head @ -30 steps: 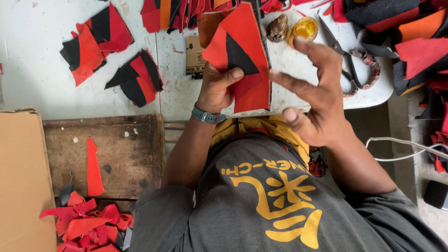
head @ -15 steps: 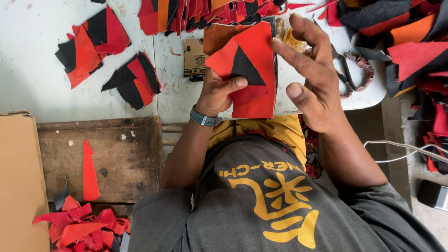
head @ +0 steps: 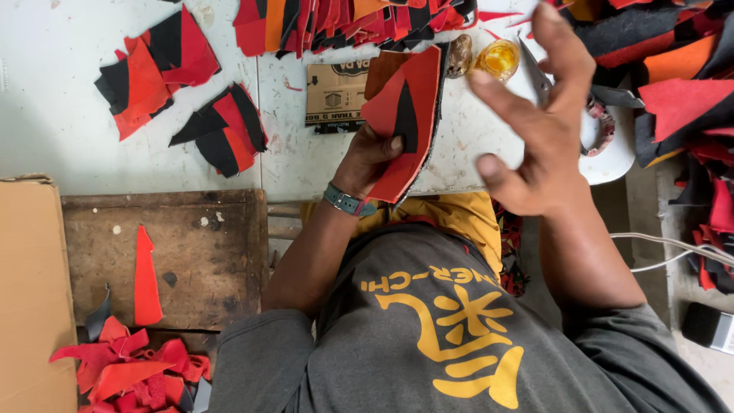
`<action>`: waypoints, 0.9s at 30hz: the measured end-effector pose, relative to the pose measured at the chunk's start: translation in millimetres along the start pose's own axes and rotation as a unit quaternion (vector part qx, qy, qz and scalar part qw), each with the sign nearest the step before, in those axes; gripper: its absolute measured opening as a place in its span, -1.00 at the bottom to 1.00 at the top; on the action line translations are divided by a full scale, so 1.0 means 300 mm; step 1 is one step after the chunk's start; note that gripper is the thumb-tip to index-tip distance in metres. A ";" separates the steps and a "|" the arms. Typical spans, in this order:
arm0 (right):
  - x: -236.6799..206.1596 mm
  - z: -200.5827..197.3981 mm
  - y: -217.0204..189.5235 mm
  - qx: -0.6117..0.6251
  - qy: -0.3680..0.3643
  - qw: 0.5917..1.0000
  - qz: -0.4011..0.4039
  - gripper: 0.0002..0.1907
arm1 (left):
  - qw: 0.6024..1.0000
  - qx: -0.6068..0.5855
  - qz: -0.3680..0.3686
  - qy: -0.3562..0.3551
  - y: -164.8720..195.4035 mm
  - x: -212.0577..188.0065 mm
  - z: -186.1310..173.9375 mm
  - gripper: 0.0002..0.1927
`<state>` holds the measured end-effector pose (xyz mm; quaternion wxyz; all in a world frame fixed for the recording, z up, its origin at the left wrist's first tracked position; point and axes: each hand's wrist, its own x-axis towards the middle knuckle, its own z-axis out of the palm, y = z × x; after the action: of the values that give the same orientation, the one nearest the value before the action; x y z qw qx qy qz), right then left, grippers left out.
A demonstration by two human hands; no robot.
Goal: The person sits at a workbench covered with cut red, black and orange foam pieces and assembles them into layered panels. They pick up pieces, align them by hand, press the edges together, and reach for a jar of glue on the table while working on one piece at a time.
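My left hand, with a teal watch on its wrist, is shut on a stack of red and black cut pieces, its thumb pressed on the red face. The stack is held nearly edge-on above the white table. My right hand hovers just right of the stack, fingers spread, holding nothing. Past its fingertips stand a small pot of yellow liquid and scissors with ringed handles.
Heaps of red, black and orange cut pieces lie along the table's far edge, at the left and the right. A printed card lies flat. A wooden board carries a red strip; scraps below.
My right hand has drawn back from the stack to the right and spread its fingers. My left hand has turned the stack more edge-on.
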<state>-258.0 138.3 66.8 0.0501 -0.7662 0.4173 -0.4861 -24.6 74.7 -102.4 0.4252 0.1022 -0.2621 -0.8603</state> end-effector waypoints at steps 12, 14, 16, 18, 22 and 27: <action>-0.011 -0.024 0.064 -0.123 -0.025 0.992 -0.010 -0.36 | 0.999 -0.007 -0.045 -0.024 -0.035 -0.015 -0.015 -0.43; -0.029 -0.009 0.055 -0.090 -0.006 0.995 -0.043 -0.35 | 0.999 -0.014 -0.026 -0.024 -0.046 -0.002 -0.025 -0.45; -0.038 0.000 0.049 -0.116 -0.040 0.988 -0.096 -0.37 | 0.999 -0.022 -0.021 -0.019 -0.061 -0.004 -0.026 -0.47; -0.040 0.001 0.050 -0.139 -0.045 0.985 -0.096 -0.39 | 0.999 -0.022 -0.023 -0.020 -0.066 -0.003 -0.022 -0.49; -0.040 -0.023 0.069 -0.116 -0.026 0.993 0.000 -0.40 | 1.000 -0.011 -0.023 -0.008 -0.063 0.007 -0.003 -0.52; -0.127 0.012 0.014 -0.048 -0.058 0.997 -0.004 -0.43 | 0.999 -0.025 0.016 0.023 -0.050 0.031 0.018 -0.64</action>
<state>-264.6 160.6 36.1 0.0352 -0.7964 0.4331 -0.4207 -42.6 76.9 -105.5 0.4472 0.1067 -0.2321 -0.8572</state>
